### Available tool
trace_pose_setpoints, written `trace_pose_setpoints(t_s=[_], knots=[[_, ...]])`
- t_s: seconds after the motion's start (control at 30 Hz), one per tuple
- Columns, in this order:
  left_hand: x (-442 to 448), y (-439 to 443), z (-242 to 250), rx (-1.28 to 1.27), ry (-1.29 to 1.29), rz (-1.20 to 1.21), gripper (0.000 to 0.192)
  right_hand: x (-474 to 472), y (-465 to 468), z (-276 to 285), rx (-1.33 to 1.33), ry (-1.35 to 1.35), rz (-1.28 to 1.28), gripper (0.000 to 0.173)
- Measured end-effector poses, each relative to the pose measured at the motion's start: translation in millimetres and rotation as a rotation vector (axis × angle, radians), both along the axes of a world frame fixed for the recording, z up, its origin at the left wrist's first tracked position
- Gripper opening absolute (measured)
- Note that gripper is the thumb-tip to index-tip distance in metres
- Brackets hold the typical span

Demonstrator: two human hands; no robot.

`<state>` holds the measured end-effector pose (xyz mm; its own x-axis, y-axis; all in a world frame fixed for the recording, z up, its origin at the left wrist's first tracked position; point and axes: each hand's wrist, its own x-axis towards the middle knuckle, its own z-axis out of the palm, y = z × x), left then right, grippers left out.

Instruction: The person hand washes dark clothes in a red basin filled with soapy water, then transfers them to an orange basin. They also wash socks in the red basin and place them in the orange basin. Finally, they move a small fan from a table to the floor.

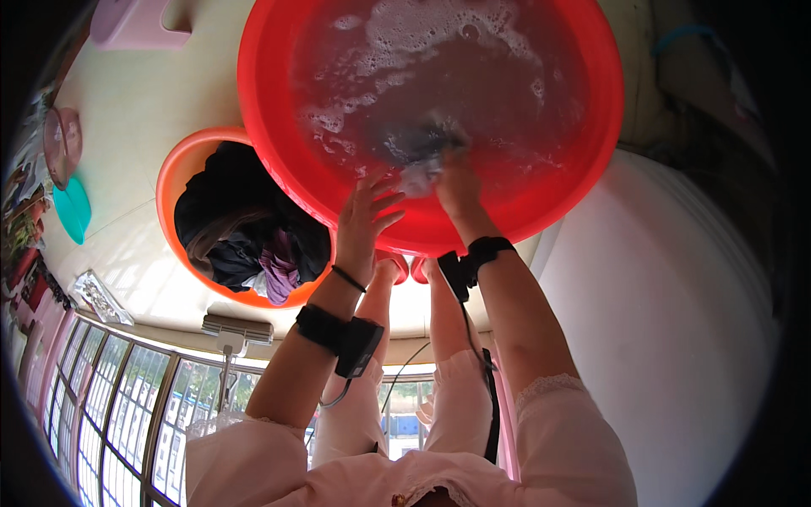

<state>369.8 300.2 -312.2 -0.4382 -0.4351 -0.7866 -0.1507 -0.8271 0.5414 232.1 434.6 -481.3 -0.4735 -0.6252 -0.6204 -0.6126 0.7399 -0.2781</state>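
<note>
A large red plastic basin (279,139) in front of me holds murky water with soap foam (437,32). My right hand (459,184) is inside its near side, with blurred fingers closed on a wet grey cloth (421,142). The cloth is partly under water, so its full shape is hidden. My left hand (364,218) is raised over the near-left rim, its fingers spread and nothing in them. It is to the left of the cloth and apart from it.
An orange tub (166,190) of dark clothes (222,196) stands left of the basin. Farther left are a pink plastic stool (136,25), a teal basin (73,209) and a flat mop (237,329). A white surface (646,304) rises at right. Cables hang from both wrist straps.
</note>
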Motion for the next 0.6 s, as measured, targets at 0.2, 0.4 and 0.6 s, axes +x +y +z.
trace_pose_setpoints(t_s=[0.2, 0.4, 0.6], knots=[[-8.7, 29.1, -7.6, 0.328, -0.054, 0.052, 0.064, -23.0, 1.6, 18.6, -0.376, -0.427, -0.839, 0.050], [-45.9, 27.4, -31.1, 0.649, 0.249, 0.254, 0.073, 12.2, 4.3, 198.8, -0.482, -0.877, -1.227, 0.018], [-54.5, 25.9, -7.8, 0.332, -0.023, 0.148, 0.052, -16.1, 7.3, 236.3, -0.441, -0.989, -1.408, 0.050]])
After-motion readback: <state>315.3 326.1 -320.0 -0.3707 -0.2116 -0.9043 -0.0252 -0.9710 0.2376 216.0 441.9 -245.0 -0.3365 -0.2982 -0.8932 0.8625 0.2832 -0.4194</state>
